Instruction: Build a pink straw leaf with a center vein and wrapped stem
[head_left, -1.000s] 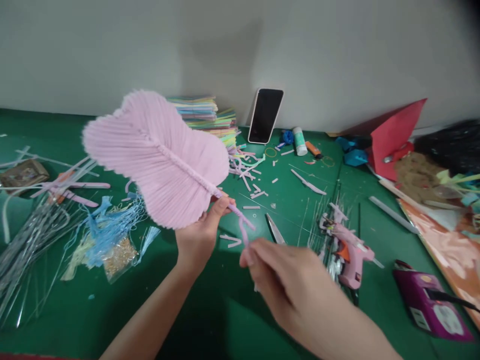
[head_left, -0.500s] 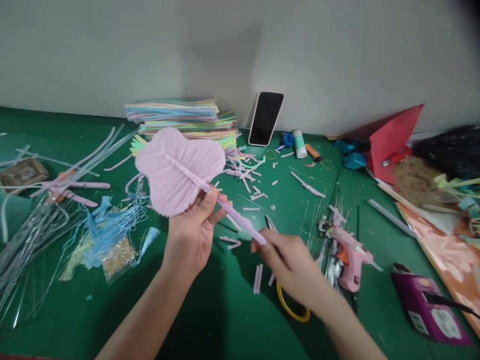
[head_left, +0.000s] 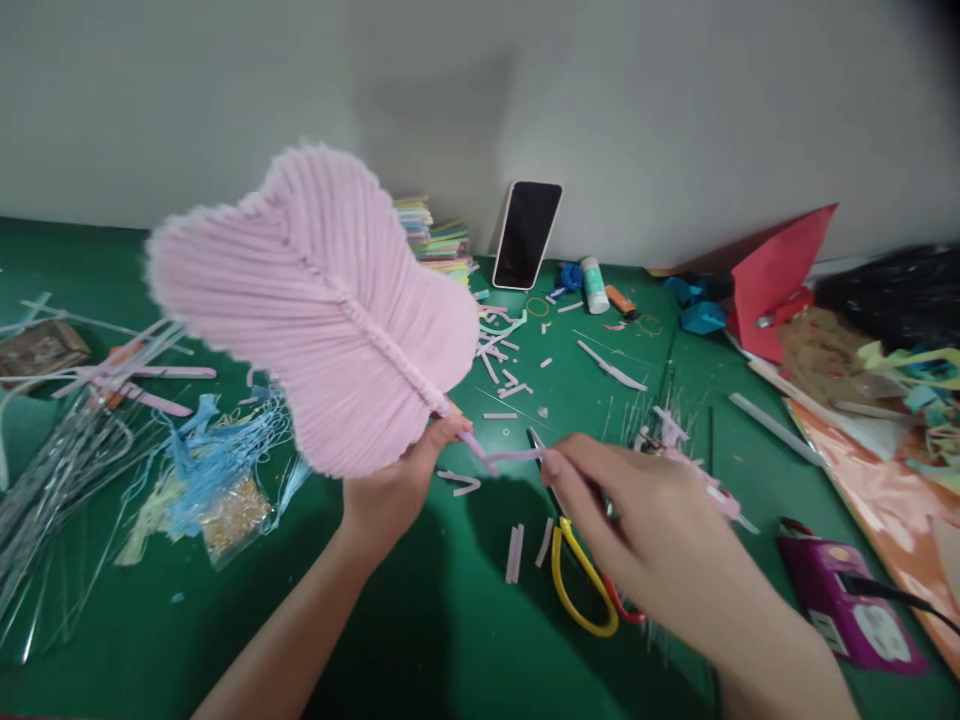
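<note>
A large pink leaf shape (head_left: 330,290) made of fuzzy pipe cleaners, with a raised centre rib, is held up at the left. My left hand (head_left: 394,495) is closed around its stem, the fingers partly hidden behind the leaf. Below the leaf the stem is wrapped in a lilac pipe cleaner (head_left: 516,456), whose loose end stretches off to the right. Thumb and fingers of my right hand (head_left: 637,515) pinch that end. Under the right hand, scissors (head_left: 564,590) with yellow and red handles lie on the green table (head_left: 480,640).
Cut pipe-cleaner bits (head_left: 514,553) are scattered mid-table. Blue tassels (head_left: 225,450) and clear sticks (head_left: 52,540) lie left. A phone (head_left: 528,235) leans on the wall beside pipe-cleaner bundles (head_left: 448,245). On the right are a pink glue gun (head_left: 709,480) and a purple box (head_left: 847,600).
The leaf has turned and come nearer, looking larger. The lilac pipe cleaner's end now bends away from the stem, drawn rightward by my right hand, which has moved up and right.
</note>
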